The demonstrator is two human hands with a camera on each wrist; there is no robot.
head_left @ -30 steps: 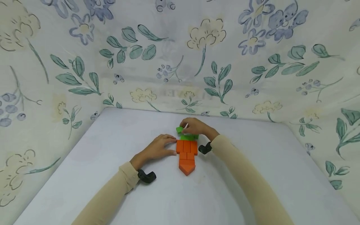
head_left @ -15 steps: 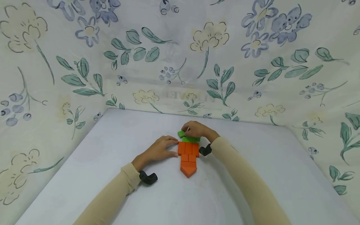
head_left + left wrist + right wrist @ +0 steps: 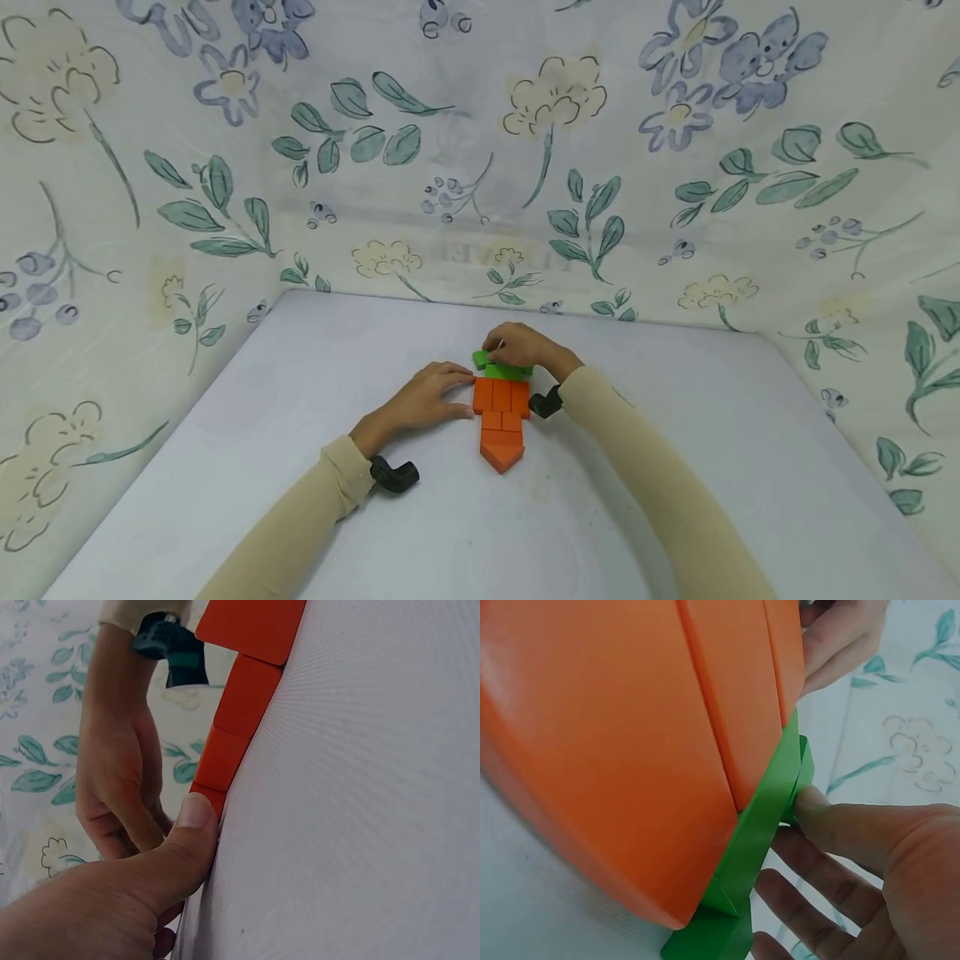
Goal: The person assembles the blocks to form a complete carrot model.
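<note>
Flat on the white table, orange blocks (image 3: pixel 501 396) form a shape that narrows to a point at the near end. Along its far edge lies a row of green blocks (image 3: pixel 504 372). My left hand (image 3: pixel 423 398) lies left of the orange blocks, its thumb and fingertips touching their side; in the left wrist view the thumb (image 3: pixel 193 817) presses an orange block. At the far left end of the green row, my right hand (image 3: pixel 521 344) pinches a small green block (image 3: pixel 480 359) between thumb and finger. The right wrist view shows that block (image 3: pixel 805 769) partly behind the long green one.
The white table (image 3: pixel 360 333) ends at a floral cloth (image 3: pixel 465 167) that rises at the back and sides. A dark wrist camera (image 3: pixel 395 475) sits on the left wrist and another dark camera (image 3: pixel 546 402) on the right.
My right hand has brought the small green block down and nearer, against the left end of the green row. The left hand keeps its place beside the orange blocks.
</note>
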